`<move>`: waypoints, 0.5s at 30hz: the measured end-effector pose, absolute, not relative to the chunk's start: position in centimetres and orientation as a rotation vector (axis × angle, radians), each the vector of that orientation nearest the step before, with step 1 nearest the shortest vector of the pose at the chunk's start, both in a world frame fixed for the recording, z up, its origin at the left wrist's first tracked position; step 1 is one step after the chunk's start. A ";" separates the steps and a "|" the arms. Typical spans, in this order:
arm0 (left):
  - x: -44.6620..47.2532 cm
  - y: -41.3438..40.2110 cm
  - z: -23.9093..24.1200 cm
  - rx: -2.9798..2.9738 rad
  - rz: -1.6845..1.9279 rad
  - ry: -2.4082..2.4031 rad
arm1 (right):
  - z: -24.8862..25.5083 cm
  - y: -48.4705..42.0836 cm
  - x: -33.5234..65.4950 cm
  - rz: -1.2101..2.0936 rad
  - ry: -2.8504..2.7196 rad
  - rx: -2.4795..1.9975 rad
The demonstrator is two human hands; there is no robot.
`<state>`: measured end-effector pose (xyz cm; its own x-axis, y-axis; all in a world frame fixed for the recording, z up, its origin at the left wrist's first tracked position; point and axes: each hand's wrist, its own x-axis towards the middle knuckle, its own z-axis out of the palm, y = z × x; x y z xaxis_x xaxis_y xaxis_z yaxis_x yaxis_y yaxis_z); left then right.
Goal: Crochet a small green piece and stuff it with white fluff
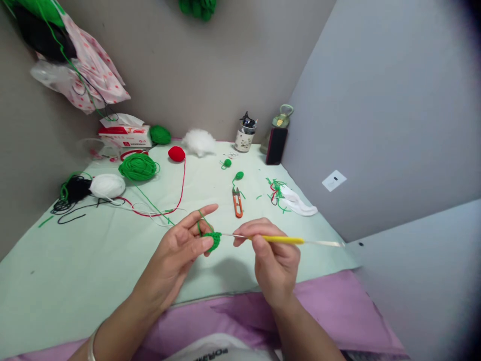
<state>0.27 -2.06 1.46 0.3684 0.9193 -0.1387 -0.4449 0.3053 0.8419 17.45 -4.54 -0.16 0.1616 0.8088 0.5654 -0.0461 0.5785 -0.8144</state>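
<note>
My left hand (184, 245) pinches a small green crochet piece (214, 241) between thumb and fingers, its index finger stretched out. Green yarn loops around that finger and runs back toward a green yarn ball (138, 167) on the table. Held like a pen in my right hand (276, 255) is a crochet hook with a yellow handle (281, 239). The hook's thin metal tip meets the right edge of the green piece; whether it is inside a stitch I cannot make out. A pair of orange thread snips (237, 204) lies beyond my hands.
Red yarn (176, 154), white yarn (107, 186), black yarn (78, 189) and a tissue box (130, 137) are at the left. White stuffing (199, 142), a pen cup (245, 139) and a phone (276, 146) stand along the back. Yarn scraps (277, 189) lie by a white cloth (298, 201).
</note>
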 end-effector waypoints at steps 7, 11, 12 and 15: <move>1.1 -2.4 1.3 0.855 0.972 0.667 | -0.4 -3.7 16.8 0.924 -1.185 -0.719; 1.6 -2.6 1.1 0.864 1.070 0.712 | -0.9 -4.0 16.5 0.670 -1.329 -0.845; 1.6 -2.7 1.0 0.850 1.086 0.719 | -1.1 -4.1 16.5 0.513 -1.424 -0.877; 1.7 -2.5 0.7 0.716 1.009 0.678 | -1.6 -4.4 16.4 0.064 -1.668 -0.875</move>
